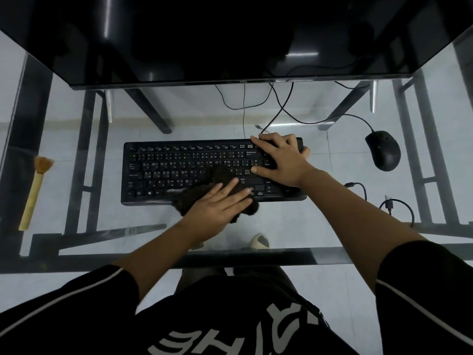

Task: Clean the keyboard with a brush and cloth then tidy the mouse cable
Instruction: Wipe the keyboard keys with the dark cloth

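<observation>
A black keyboard (179, 170) lies in the middle of the glass desk (294, 226). My left hand (217, 203) presses flat on a dark brown fluffy cloth (194, 196) over the keyboard's lower right keys and front edge. My right hand (281, 160) rests on the keyboard's right end, fingers spread over the number pad and gripping the far corner. To the right sits a black mouse (383, 150), its cable (320, 121) looping back toward the monitor. A brush (34, 193) with a pale wooden handle and orange bristles lies at the far left.
A dark monitor (230, 39) overhangs the back of the desk. Loose cables with plug ends (394, 206) lie near the right front. The desk's black metal frame and a tiled floor show through the glass. My legs and a sandalled foot are below.
</observation>
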